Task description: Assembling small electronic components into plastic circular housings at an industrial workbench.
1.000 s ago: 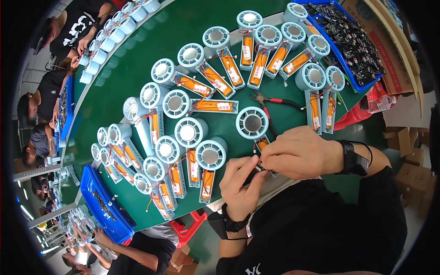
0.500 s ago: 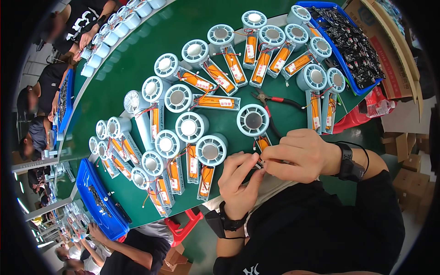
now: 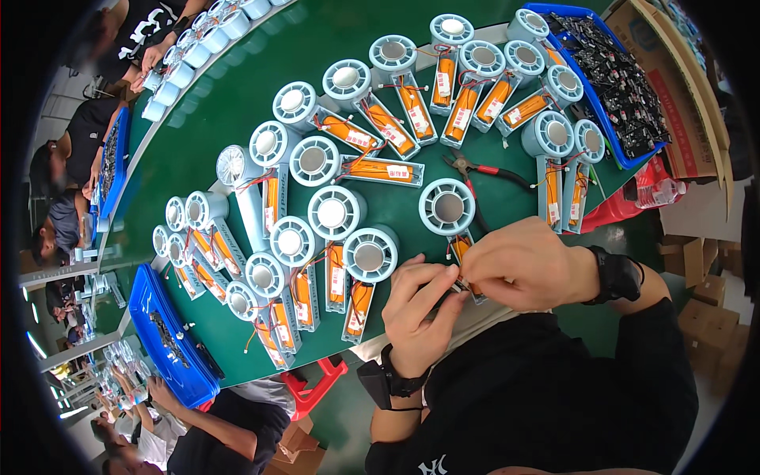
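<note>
In front of me, a light-blue handheld fan (image 3: pixel 447 207) lies with its round head away from me and its handle toward my hands. An orange battery (image 3: pixel 461 248) shows in that open handle. My left hand (image 3: pixel 422 313) is closed, thumb and fingers pinching a small piece near the handle's near end, mostly hidden. Against it, my right hand (image 3: pixel 526 265) is also closed, fingertips bent down over the handle; what they grip is covered. Just beyond my right hand lie cutting pliers (image 3: pixel 475 170) with red and black grips.
Several similar fans (image 3: pixel 388 170) with orange batteries and loose wires fan out across the green table (image 3: pixel 261 71). A blue tray (image 3: pixel 617 87) of small dark parts stands far right, another blue tray (image 3: pixel 178 356) at left. Co-workers sit along the left; cartons (image 3: pixel 704 324) stand at right.
The view has shifted slightly, so the fans appear a little further right. My right hand has turned and drawn slightly right, its fingers curling more; my left hand keeps its pinch.
</note>
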{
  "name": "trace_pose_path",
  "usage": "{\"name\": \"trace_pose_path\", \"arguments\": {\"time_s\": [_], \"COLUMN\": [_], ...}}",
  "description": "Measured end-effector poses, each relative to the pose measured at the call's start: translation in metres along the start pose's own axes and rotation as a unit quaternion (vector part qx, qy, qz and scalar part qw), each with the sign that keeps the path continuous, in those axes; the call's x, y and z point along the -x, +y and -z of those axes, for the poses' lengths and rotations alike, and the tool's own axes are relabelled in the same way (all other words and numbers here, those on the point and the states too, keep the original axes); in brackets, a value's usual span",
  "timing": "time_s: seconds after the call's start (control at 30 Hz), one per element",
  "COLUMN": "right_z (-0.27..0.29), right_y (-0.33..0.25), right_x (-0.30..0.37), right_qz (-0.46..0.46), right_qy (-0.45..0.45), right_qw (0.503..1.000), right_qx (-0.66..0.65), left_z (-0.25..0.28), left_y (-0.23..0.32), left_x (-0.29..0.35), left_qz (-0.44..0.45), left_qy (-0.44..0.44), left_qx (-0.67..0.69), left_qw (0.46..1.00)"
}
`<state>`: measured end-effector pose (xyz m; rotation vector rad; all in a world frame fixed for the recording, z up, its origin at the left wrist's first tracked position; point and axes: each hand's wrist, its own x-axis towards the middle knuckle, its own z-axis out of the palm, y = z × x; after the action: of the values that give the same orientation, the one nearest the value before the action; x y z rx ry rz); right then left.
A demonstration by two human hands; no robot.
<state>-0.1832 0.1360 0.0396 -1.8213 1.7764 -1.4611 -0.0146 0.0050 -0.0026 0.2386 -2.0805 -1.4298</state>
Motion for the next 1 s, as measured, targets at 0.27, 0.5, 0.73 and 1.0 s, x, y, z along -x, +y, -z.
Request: {"name": "trace_pose_path", "arguments": {"time_s": [0.27, 0.5, 0.73, 1.0], "right_z": [0.0, -0.002, -0.004, -0.002], "right_y": [-0.024, -0.024, -0.02, -0.012], "right_x": [-0.001, 0.001, 0.005, 0.003], "right_qz": [-0.186, -0.243, -0.324, -0.431], "right_qy": [0.004, 0.033, 0.036, 0.064], "right_qw": [0.978, 0.959, 0.916, 0.802], "right_qx": [-0.098, -0.142, -0.233, -0.407], "left_z": [-0.012, -0.013, -0.015, -0.014], "left_y": [0.008, 0.007, 0.007, 0.006], "left_x": [0.008, 0.009, 0.008, 0.008], "left_qz": [0.016, -0.002, -0.018, -0.025], "left_qy": [0.071, 0.06, 0.066, 0.061], "left_qx": [-0.045, -0.097, -0.098, -0.091], "left_qw": [0.996, 0.993, 0.993, 0.994]}}
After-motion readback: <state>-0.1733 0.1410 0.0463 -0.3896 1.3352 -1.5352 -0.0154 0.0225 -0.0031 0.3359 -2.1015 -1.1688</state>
